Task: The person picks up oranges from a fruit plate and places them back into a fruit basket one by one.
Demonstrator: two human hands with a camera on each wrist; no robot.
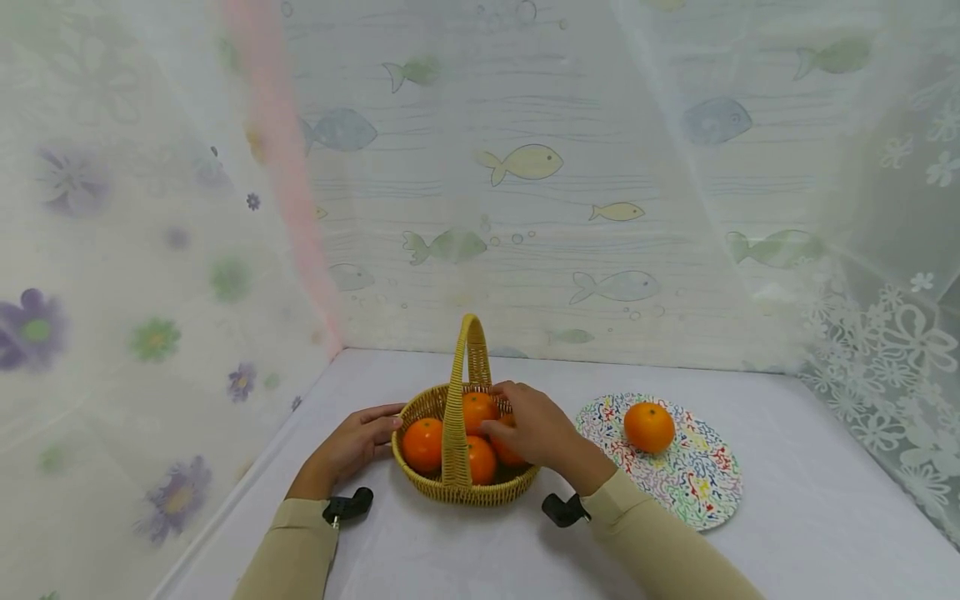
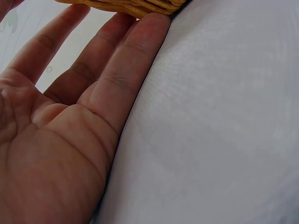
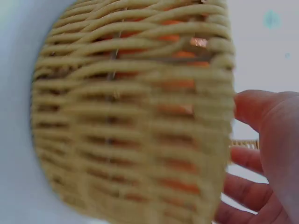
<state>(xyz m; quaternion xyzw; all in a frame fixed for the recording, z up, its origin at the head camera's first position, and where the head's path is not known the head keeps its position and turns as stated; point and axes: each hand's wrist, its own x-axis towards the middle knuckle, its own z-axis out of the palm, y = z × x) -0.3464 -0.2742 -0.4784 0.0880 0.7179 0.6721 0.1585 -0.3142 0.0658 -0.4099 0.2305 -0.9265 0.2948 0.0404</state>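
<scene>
A yellow wicker basket [image 1: 472, 495] with a tall arched handle stands on the table, holding several oranges [image 1: 422, 445]. My left hand [image 1: 355, 448] touches the basket's left side; in the left wrist view its fingers [image 2: 126, 65] stretch fairly straight to the woven wall. My right hand [image 1: 538, 427] reaches over the right rim, thumb and fingers around an orange [image 1: 507, 451] inside, which it partly hides. The right wrist view is blurred: the basket's wall [image 3: 135, 121] fills much of it, with the thumb and fingers beyond the rim.
Right of the basket lies a round white plate [image 1: 705, 500] with a colourful squiggle pattern, one orange [image 1: 649, 427] on it. A white cloth covers the table [image 1: 450, 554]. Sheer curtains [image 1: 480, 200] with fish and flowers hang behind and at both sides.
</scene>
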